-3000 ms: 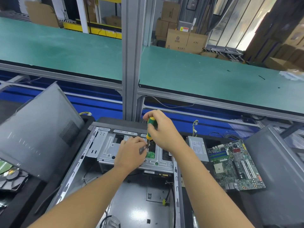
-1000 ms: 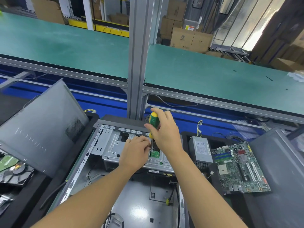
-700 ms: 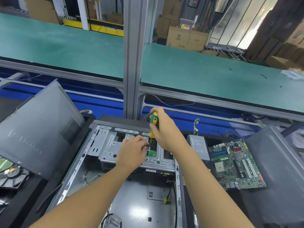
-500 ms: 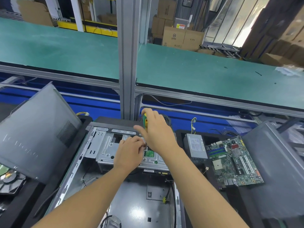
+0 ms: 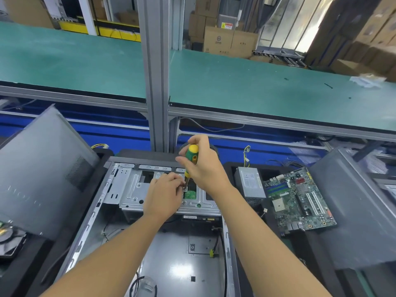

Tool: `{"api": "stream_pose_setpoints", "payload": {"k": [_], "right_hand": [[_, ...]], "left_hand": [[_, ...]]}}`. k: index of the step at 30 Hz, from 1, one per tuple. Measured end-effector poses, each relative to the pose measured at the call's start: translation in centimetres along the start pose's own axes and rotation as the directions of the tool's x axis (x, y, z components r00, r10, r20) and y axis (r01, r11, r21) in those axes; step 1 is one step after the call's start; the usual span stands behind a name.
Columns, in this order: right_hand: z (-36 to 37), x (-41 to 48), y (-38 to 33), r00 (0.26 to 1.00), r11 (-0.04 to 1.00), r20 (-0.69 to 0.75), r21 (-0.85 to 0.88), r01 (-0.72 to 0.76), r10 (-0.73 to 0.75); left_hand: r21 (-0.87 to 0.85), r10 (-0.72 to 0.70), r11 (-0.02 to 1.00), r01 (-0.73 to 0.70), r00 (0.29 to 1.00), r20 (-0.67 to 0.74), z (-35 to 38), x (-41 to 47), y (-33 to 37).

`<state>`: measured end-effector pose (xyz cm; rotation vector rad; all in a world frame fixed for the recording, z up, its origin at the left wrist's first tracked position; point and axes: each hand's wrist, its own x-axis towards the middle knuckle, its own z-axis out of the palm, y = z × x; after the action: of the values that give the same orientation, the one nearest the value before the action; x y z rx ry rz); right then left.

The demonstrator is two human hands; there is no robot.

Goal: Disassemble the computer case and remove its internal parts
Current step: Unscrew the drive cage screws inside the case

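**A:** Where was the case, and what were the hands doing?

**B:** The computer case lay open on its side right in front of the person, a grey panel leaning at its left. The right hand was wrapped round the green and yellow handle of a screwdriver, held upright, tip down on the metal cage at the case's far end. The left hand rested on the cage, fingertips pinching the shaft near its tip (the screw itself was hidden under them).

**A:** And inside?

**B:** The cage, a small green board showing through its cutout, and loose cables on the floor. The circuit board and power supply lay outside, just to the right.

**A:** How would the cage handle?

**B:** Stiff thin sheet metal, fairly light I'd guess, with sharp edges; best taken by its folded side walls once unscrewed. The screw looked tiny and easy to drop
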<state>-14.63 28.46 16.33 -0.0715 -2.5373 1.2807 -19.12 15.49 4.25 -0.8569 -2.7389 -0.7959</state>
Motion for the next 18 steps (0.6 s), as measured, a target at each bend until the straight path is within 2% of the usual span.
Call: {"api": "stream_pose_setpoints", "payload": {"k": [4,9,15,18], "right_hand": [[-0.8,0.6,-0.6,0.992,0.999,0.127,-0.037,0.011,-0.007],[-0.9,0.6,-0.9,0.993,0.989,0.014,-0.086,0.121,-0.12],[-1.5,0.7,-1.4,0.985,0.979,0.128,-0.152,0.133,-0.114],[-1.4,0.4,-1.5,0.982,0.969,0.11,-0.177,0.169,-0.152]], "left_hand": [[0.007,0.012,1.0,-0.012,1.0,-0.015,0.1,0.0,-0.1],[0.018,0.026,1.0,-0.026,0.999,-0.034,-0.1,-0.1,0.1],[0.014,0.018,1.0,-0.018,1.0,-0.016,-0.2,0.0,0.1],[0.015,0.008,1.0,-0.008,1.0,-0.006,0.0,0.0,0.1]]}}
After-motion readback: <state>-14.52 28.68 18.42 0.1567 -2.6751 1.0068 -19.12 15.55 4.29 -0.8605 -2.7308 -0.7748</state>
